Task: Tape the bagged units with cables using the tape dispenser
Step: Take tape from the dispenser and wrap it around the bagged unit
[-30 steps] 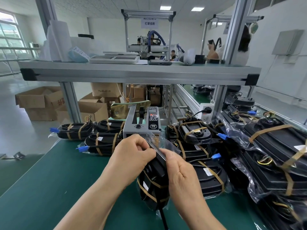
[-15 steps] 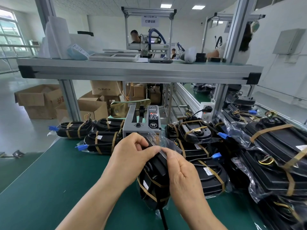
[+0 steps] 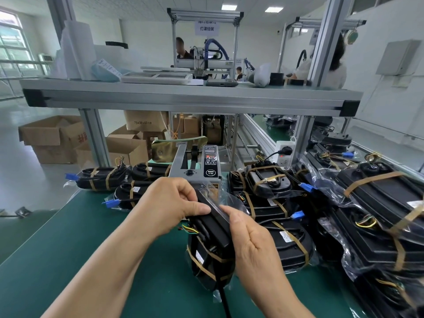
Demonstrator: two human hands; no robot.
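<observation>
The left hand grips the upright bagged unit; the right hand pinches its bag film down (likely for taping). The tape dispenser stands near at twelve o'clock.

A green desk fills the lower frame. Above it, an aluminium shelf spans the middle, carrying white trays at centre and a tall white roll toward the left. On the floor at left sit open cardboard boxes, and a closed box marked 75x36x40 cm stands behind them. A white power socket with a black plug stands right of centre. At upper centre a paper sign hangs from a metal frame, with a person behind it. A window is at upper left and a grey wall box at upper right.
</observation>
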